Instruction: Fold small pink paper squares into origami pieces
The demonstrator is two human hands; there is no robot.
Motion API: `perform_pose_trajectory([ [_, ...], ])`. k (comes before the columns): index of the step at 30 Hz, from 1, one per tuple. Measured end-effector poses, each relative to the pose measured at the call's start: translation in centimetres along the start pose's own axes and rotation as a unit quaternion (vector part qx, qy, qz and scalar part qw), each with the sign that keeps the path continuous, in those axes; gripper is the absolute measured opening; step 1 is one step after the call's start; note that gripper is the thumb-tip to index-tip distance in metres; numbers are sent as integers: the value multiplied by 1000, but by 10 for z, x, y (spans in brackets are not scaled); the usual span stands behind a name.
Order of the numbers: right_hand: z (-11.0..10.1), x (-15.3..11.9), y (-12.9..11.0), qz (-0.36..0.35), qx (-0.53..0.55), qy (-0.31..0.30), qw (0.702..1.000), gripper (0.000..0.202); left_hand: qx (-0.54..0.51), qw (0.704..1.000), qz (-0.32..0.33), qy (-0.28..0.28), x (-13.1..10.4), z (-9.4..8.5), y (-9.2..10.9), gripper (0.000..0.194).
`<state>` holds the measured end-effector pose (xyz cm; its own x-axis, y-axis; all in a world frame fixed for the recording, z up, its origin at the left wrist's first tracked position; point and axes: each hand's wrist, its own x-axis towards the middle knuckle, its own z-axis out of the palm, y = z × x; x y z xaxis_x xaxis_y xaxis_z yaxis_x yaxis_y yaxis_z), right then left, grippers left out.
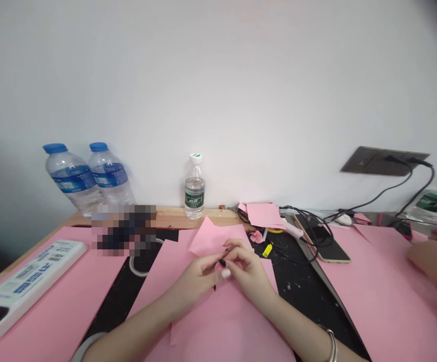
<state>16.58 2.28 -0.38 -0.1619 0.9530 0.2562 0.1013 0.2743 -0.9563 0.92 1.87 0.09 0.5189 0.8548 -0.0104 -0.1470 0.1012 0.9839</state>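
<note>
My left hand [199,276] and my right hand [249,269] meet over the middle of the desk, both with fingers closed in a pinch. Between them is a piece of pink paper [209,236], its pointed corner sticking up beyond my fingers. The part of the paper at the fingertips is mostly hidden, so its folds there cannot be made out. Below my hands lie larger pink sheets [218,327], overlapping on a black mat [291,286]. A bracelet circles my right wrist.
Bottles stand along the wall, including a small water bottle [194,193]. Right of my hands are small pink paper pieces [264,215], black cables [304,261] and a phone [326,241]. A long white box [33,281] lies left. Another person's arm [431,264] is at far right.
</note>
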Motion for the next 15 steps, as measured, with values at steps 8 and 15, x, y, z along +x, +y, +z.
perform_pose_trajectory([
  [8, 0, 4, -4, 126, 189, -9, 974, 23, 9, 996, -45, 82, 1, 2, -14, 16],
  [15, 4, 3, -1, 186, 282, 5, 941, 18, 60, 993, -44, 90, -2, 5, -5, 12],
])
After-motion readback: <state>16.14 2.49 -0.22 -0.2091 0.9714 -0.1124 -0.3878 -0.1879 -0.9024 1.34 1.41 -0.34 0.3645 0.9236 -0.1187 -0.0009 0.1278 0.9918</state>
